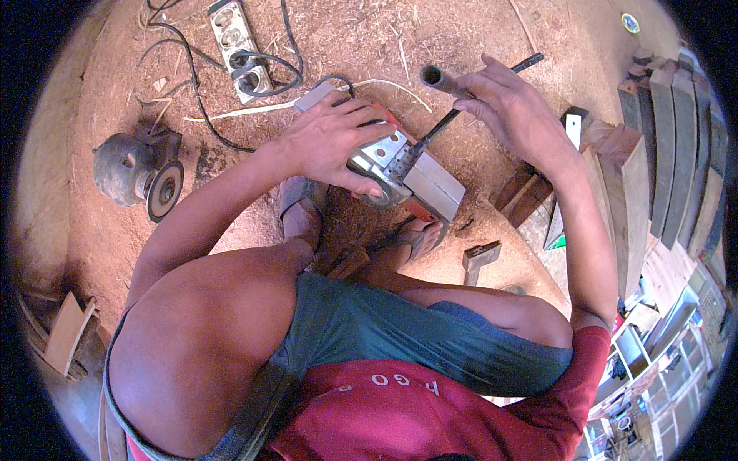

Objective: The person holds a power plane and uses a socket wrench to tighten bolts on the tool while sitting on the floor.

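Observation:
My left hand [330,146] grips an electric planer [438,192], its fingers over the silver metal plate and its thumb on the near side. The planer has red parts and lies with its flat metal sole facing up, between my feet. My right hand [511,107] is closed around a dark tool with a long thin black rod [446,121] and a thick, hollow-ended tube [437,78]. The rod's lower end meets the planer's middle, at the cutter opening. My palm hides how rod and tube join.
A bench grinder-like motor with a disc [164,190] sits at left. A white power strip [231,38] with black cords lies at the far side. A brush-like block [482,257] is near my right foot. Curved wooden pieces [661,146] are stacked at right. Shavings cover the ground.

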`<move>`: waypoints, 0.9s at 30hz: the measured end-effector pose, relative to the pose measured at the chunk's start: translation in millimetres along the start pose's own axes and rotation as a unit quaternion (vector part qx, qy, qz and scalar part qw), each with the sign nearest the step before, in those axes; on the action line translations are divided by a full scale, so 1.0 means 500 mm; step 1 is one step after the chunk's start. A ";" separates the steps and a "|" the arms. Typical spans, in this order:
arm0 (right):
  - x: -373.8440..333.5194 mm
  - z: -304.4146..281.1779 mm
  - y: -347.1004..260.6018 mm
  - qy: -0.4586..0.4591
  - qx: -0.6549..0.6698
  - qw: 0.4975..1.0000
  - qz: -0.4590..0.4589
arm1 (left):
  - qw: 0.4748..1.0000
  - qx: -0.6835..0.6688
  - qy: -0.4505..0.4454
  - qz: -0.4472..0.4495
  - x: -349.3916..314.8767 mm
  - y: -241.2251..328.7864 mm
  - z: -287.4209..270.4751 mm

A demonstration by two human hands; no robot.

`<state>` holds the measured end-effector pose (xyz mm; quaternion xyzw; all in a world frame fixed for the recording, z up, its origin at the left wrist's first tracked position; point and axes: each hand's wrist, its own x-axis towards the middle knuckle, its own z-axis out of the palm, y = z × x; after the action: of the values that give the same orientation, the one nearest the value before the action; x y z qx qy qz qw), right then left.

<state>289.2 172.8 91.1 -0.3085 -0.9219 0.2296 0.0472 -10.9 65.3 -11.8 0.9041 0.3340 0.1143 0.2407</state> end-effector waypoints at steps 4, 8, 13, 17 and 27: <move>0.002 0.004 0.027 -0.001 0.024 0.999 -0.045 | 1.000 -0.012 0.009 0.004 0.001 0.001 -0.005; 0.006 -0.003 0.024 0.004 0.049 0.996 -0.075 | 0.997 -0.044 -0.055 -0.029 0.002 0.003 -0.013; -0.001 0.003 0.024 0.014 0.035 0.999 -0.037 | 0.996 -0.034 -0.072 -0.036 0.004 0.005 -0.012; 0.007 -0.013 0.010 -0.014 0.065 0.998 -0.007 | 0.996 -0.034 -0.068 -0.035 0.002 0.003 -0.010; 0.000 0.002 0.004 0.018 0.018 0.999 0.028 | 0.999 0.005 -0.027 -0.017 0.003 0.009 -0.005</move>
<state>290.0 173.7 89.4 -0.3374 -0.9075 0.2421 0.0631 -8.3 64.2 -7.3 0.9022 0.3432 0.0842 0.2472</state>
